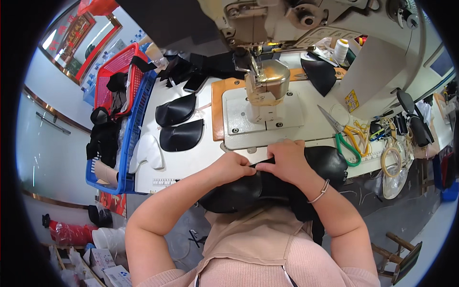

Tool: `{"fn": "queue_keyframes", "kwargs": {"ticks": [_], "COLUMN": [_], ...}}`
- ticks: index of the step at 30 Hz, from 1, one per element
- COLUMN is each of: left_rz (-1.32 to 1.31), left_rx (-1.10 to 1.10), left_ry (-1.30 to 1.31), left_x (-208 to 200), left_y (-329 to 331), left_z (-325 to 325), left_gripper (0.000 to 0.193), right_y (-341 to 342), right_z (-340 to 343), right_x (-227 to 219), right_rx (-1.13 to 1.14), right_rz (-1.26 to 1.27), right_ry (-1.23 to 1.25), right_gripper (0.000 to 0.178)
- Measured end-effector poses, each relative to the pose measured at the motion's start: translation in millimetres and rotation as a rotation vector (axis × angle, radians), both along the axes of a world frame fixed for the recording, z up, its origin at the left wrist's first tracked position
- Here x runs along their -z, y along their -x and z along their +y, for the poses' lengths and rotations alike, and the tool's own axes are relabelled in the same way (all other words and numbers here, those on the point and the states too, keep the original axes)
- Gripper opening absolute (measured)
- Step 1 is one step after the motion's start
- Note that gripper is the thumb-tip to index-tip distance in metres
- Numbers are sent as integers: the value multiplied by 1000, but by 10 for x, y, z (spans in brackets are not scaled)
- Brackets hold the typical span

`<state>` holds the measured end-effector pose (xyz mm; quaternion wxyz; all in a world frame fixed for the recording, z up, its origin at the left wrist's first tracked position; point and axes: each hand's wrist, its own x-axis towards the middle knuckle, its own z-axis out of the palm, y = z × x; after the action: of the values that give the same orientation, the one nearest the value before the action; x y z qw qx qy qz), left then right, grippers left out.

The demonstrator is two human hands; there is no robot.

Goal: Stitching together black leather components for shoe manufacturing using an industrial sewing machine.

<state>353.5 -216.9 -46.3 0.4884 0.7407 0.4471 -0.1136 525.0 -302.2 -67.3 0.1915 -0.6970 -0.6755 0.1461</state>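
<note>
A black leather piece with rounded ends lies across my lap and the table's front edge. My left hand pinches its upper edge, thumb and fingers together. Close beside it, my right hand grips the same edge with the thumb pointing left. The leather's other rounded end reaches out past my right hand. Just beyond my hands stands a sewing machine with a raised post on a metal plate. Two curved black leather pieces lie left of that plate.
Green-handled scissors, yellow-handled scissors and a tape roll lie at the right. A white curved piece sits at the left, near a blue crate and a red basket. A thread cone stands behind.
</note>
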Motion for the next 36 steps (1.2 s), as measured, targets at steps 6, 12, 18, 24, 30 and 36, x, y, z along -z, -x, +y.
{"fn": "queue_keyframes", "kwargs": {"ticks": [6,12,18,24,30,36], "left_rz": [32,-272,-353,-212,-391,-490], "left_rx": [166,126,145,102,47,78], "left_ry": [-294,-90,-194,-169,23,-66], "left_x": [63,-422,-1335,-1506,-1316,-1370], "left_y": [-25,75,16,-396,-505,-511], "left_z": [-42,-255,-28,634,948,991], "left_gripper": [39,31,29,36,45,48], "right_y": [31,-24,-593,-971,-1070,-1241], "right_z": [74,-45,7,383,642,946], "right_x": [19,-484,-1382,-1672,-1690,-1456], "right_rx": [-48,-337,-373,-187,-108,-283], "right_rz": [11,404,67,274,295,175], "right_ry": [38,-170,-146,-42,-8,-119], "right_gripper": [29,20,24,25,36,52]}}
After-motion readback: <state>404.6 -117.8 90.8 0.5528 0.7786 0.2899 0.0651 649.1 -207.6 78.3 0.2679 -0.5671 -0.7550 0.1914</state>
